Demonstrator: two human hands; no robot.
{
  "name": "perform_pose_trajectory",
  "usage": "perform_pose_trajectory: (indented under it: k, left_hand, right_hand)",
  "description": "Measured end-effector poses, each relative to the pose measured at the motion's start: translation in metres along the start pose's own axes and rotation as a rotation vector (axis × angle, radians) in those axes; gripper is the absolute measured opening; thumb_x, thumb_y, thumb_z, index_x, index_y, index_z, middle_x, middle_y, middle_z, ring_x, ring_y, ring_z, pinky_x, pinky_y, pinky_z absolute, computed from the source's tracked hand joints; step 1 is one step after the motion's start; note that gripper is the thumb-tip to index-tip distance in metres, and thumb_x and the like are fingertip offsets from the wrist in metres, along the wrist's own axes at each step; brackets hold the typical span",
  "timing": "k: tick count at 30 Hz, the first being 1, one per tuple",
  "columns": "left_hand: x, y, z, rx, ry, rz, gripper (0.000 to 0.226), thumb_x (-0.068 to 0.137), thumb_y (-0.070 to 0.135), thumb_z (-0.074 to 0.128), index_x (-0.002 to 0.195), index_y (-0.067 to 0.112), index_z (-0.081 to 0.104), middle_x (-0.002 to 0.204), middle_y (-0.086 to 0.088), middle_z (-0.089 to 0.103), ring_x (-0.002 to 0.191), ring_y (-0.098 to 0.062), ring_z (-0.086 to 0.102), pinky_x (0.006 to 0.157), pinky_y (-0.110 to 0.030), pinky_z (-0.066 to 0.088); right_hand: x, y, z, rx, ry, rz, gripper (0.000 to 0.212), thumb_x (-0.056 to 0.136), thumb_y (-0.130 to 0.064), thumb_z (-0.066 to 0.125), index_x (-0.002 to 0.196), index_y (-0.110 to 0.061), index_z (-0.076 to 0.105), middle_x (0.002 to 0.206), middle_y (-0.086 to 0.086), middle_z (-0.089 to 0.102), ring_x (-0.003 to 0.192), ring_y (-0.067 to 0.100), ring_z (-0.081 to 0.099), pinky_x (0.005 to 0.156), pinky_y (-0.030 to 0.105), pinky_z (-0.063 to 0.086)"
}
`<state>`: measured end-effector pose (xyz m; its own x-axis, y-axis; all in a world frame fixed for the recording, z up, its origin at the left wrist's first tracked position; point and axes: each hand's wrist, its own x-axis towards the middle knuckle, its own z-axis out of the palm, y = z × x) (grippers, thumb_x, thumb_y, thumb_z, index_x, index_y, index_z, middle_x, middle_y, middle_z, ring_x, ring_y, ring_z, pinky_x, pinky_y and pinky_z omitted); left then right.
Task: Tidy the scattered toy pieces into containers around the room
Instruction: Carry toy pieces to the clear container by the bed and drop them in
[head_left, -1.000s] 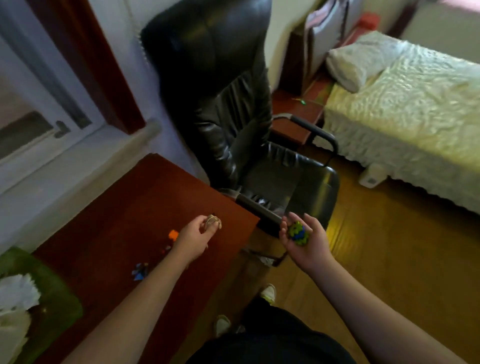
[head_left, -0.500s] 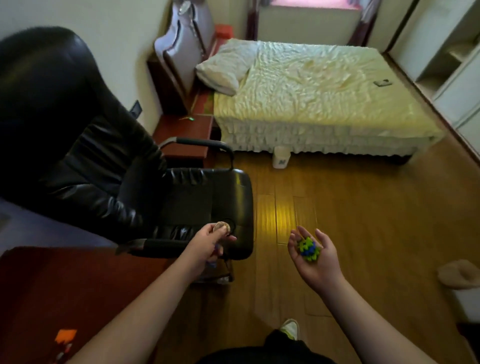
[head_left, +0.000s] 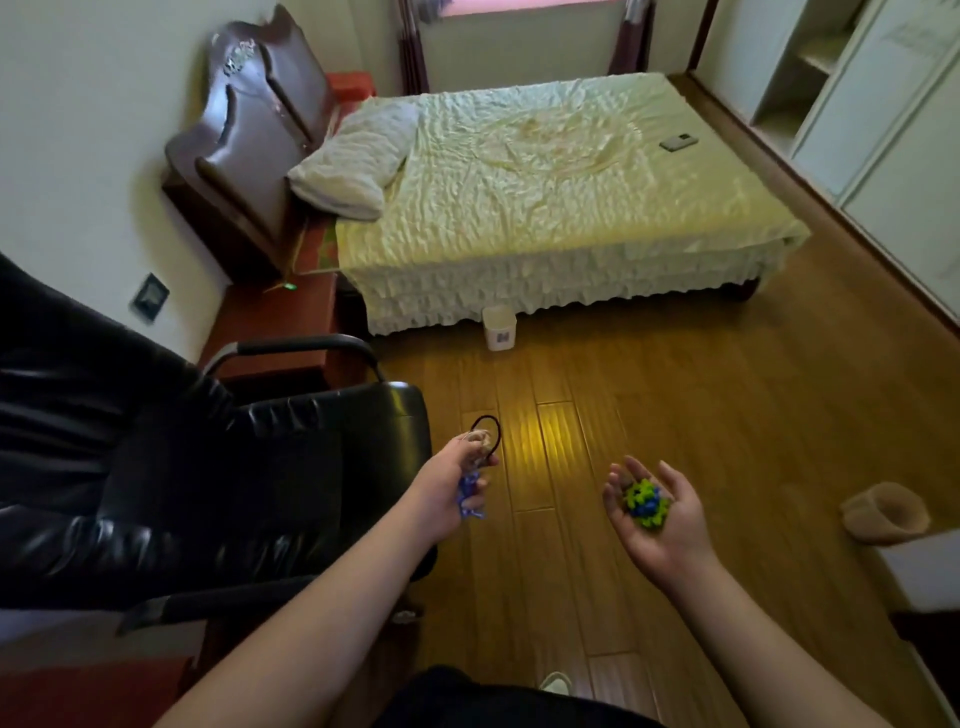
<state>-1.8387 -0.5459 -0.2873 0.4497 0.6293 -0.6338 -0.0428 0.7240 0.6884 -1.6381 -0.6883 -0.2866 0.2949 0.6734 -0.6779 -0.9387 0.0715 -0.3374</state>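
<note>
A green-and-blue cluster of toy pieces (head_left: 645, 505) is cradled in the upturned palm of the right hand (head_left: 655, 512), whose fingers (head_left: 621, 475) are loosely curled and spread around it without closing over it. To the left of that hand, the left hand (head_left: 453, 486) is closed around a blue toy piece (head_left: 468, 493), which is pinched between the lower fingers and palm, while a small pale object and a black elastic loop (head_left: 488, 436) are gripped at the fingertips; what the pale object is cannot be told. Both hands are held in the air above the wooden floor (head_left: 675, 415), well apart from each other. Just beside the left hand, on its far-left side, a black leather office chair (head_left: 208, 467) is seen. Farther ahead of the fingers, a small white bin (head_left: 500, 327) is stood on the floor against the frilled edge of a bed (head_left: 545, 197), on which a pillow (head_left: 353, 161) and a phone (head_left: 678, 141) are laid. Off to the right of the right hand, a tan slipper (head_left: 883, 512) is lying.
</note>
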Motion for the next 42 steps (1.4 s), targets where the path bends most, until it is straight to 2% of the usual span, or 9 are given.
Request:
perform_pose_trajectory:
  k: [5,14,20,23,30,35,42]
  left_hand:
    - [0.036,0.019,0.023,-0.048,0.007,-0.074,0.026,0.096,0.021,0.044,0.117,0.011,0.056,0.091,-0.011,0.061,0.053,-0.012,0.047,0.037,-0.019,0.028]
    - [0.15,0.07,0.035,-0.05,-0.013,-0.135,0.028,0.098,0.023,0.041,0.12,0.012,0.053,0.094,-0.011,0.062,0.055,-0.013,0.047,0.039,-0.019,0.027]
    - [0.227,0.126,0.029,-0.027,-0.001,-0.178,0.026,0.097,0.025,0.043,0.115,0.01,0.055,0.086,-0.008,0.063,0.051,-0.011,0.046,0.04,-0.02,0.027]
    - [0.262,0.153,0.027,0.033,0.002,-0.159,0.026,0.097,0.025,0.043,0.117,0.014,0.054,0.094,-0.009,0.061,0.053,-0.012,0.045,0.04,-0.02,0.027]
    - [0.332,0.209,0.04,0.066,0.005,-0.136,0.023,0.097,0.022,0.042,0.115,0.015,0.054,0.092,-0.009,0.058,0.053,-0.012,0.045,0.039,-0.02,0.026]
    - [0.39,0.239,0.051,0.112,0.043,-0.134,0.022,0.097,0.021,0.043,0.114,0.014,0.054,0.092,-0.009,0.059,0.052,-0.01,0.046,0.038,-0.019,0.027]
    - [0.481,0.284,0.07,0.183,0.181,-0.13,0.025,0.095,0.02,0.048,0.119,0.014,0.053,0.079,-0.004,0.059,0.049,-0.009,0.046,0.036,-0.021,0.028]
  right_hand:
    - [0.03,-0.017,0.013,0.057,0.02,0.0,0.035,0.095,-0.034,0.05,0.108,-0.005,0.064,0.094,0.014,0.068,0.091,0.025,0.064,0.074,0.032,0.059]
    - [0.122,-0.051,0.061,0.028,0.08,0.006,0.035,0.095,-0.034,0.05,0.107,-0.004,0.064,0.093,0.014,0.068,0.088,0.024,0.064,0.066,0.03,0.06]
    - [0.196,-0.078,0.128,0.013,0.091,0.008,0.036,0.096,-0.034,0.048,0.108,-0.003,0.063,0.094,0.017,0.068,0.089,0.026,0.065,0.074,0.034,0.059]
    - [0.226,-0.088,0.161,0.017,0.068,-0.001,0.039,0.097,-0.035,0.047,0.113,-0.003,0.061,0.094,0.017,0.069,0.089,0.026,0.065,0.078,0.035,0.057]
    - [0.292,-0.112,0.215,0.056,-0.006,0.032,0.046,0.096,-0.04,0.048,0.122,-0.003,0.06,0.11,0.018,0.069,0.099,0.029,0.067,0.086,0.037,0.056]
    - [0.353,-0.143,0.247,0.006,-0.011,0.065,0.047,0.097,-0.04,0.046,0.122,-0.003,0.06,0.111,0.019,0.068,0.101,0.03,0.066,0.096,0.038,0.05]
    - [0.452,-0.204,0.284,-0.006,0.063,0.131,0.044,0.094,-0.037,0.051,0.123,-0.006,0.06,0.102,0.016,0.069,0.095,0.028,0.065,0.088,0.037,0.051]
